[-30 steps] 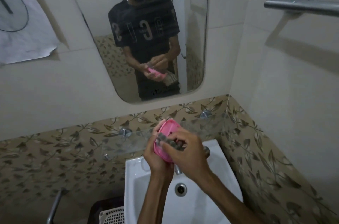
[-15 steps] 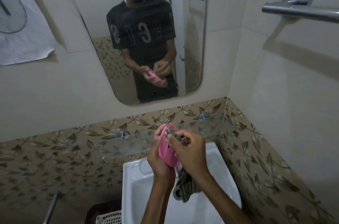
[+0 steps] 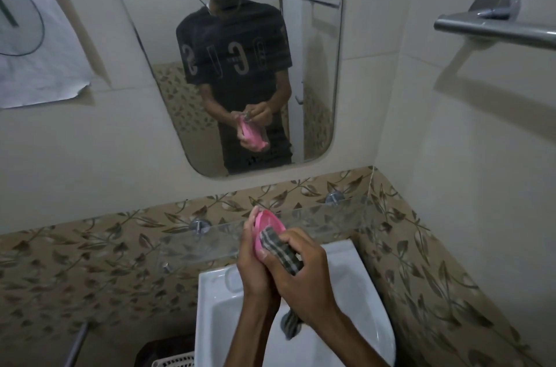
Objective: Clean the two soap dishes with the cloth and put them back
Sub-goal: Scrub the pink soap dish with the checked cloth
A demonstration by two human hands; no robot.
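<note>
A pink oval soap dish (image 3: 269, 223) stands tilted on edge above the sink, held from the left by my left hand (image 3: 254, 261). My right hand (image 3: 304, 273) grips a grey checked cloth (image 3: 278, 247) and presses it into the hollow of the dish. The cloth's loose end (image 3: 290, 327) hangs below my right wrist over the basin. Only one soap dish is in view; the mirror shows the same hands, dish and cloth.
A white sink (image 3: 355, 306) lies under my hands. Behind them a glass shelf (image 3: 210, 243) runs along the leaf-patterned tiles. A mirror (image 3: 234, 65) hangs above, a metal towel bar (image 3: 493, 29) is at upper right, and a white basket (image 3: 174, 362) sits at lower left.
The cloth has moved down from the dish's upper rim into its hollow, and my right hand has dropped lower over the dish. The camera has tilted slightly.
</note>
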